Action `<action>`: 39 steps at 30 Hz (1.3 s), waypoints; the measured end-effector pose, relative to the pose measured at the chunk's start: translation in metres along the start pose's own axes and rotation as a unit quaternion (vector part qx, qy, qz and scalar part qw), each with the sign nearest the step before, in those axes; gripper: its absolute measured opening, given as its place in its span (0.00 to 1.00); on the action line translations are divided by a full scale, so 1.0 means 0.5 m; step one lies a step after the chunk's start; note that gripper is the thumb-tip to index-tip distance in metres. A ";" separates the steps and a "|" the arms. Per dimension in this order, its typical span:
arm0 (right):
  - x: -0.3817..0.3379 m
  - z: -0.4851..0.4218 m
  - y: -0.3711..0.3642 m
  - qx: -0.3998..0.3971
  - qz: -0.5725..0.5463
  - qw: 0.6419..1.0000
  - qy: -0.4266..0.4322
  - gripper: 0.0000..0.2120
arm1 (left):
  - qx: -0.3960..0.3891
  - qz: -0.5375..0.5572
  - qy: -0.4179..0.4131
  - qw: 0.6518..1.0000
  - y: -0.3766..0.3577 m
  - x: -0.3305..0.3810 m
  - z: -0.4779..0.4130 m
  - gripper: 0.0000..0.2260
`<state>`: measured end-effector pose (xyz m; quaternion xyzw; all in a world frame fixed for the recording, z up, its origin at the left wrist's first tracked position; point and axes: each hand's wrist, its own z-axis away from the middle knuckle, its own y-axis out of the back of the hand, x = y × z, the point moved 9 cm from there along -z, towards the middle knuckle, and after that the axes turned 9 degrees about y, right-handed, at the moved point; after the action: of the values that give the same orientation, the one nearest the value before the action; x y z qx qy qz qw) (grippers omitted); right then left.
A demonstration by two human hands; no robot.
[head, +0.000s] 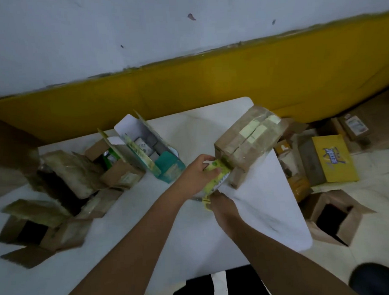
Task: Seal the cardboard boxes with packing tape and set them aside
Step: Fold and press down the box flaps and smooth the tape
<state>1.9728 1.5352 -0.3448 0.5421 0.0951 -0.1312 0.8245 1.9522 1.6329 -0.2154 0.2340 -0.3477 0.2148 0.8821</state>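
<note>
At the middle of a white table (247, 222), a person works on a brown box (246, 143) lying toward 1 o'clock. Its top seam is already crossed by pale strips of tape (254, 129). The left hand (195, 172) is curled round what looks like a yellow-green tape dispenser (216, 177), held against the box's near end. The right hand (223, 204), just below at 5 o'clock, appears to pinch the dispenser's lower tail, though its fingers are mostly hidden. The job seems to be at the end-of-seam stage: the next move likely calls for pressing the tape down over the near edge, cutting it cleanly, then moving the box off to one side. At 11 o'clock a white-and-teal carton (167, 168) stands with its flaps up and small packs (145, 147) visible inside. Beside it, a small brown box (121, 174) holds something green (109, 158). At 9 o'clock an unsealed box (64, 174) gapes dark, its contents unreadable in the blur, as does another (33, 232) at 8 o'clock. On the floor at 3 o'clock sits a closed yellow box (333, 160). At 4 o'clock an open floor box (337, 219) shows only a dark interior.
</note>
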 end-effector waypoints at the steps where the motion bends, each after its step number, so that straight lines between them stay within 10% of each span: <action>1: 0.004 -0.006 -0.002 0.003 -0.008 1.000 -0.004 0.15 | -0.007 0.009 0.004 1.000 -0.001 -0.001 0.000 0.16; 8: 0.019 0.116 0.060 0.092 -0.114 0.988 -0.042 0.22 | -0.049 -0.001 0.012 0.999 -0.020 0.023 0.021 0.17; 16: 0.093 0.376 0.249 0.243 -0.222 0.940 -0.093 0.07 | -0.080 -0.040 0.053 0.995 -0.023 0.045 0.039 0.19; 24: 0.063 0.192 0.571 0.371 -0.261 0.890 -0.034 0.09 | -0.080 -0.030 0.060 0.994 -0.033 0.060 0.070 0.20; 39: 0.067 0.048 0.557 0.288 -0.320 0.902 -0.023 0.07 | -0.155 0.087 0.090 0.980 -0.049 0.009 0.070 0.09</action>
<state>2.0938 1.6145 -0.1036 0.6931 0.2026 -0.4222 0.5480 1.9506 1.5949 -0.1960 0.0431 -0.3147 0.2548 0.9133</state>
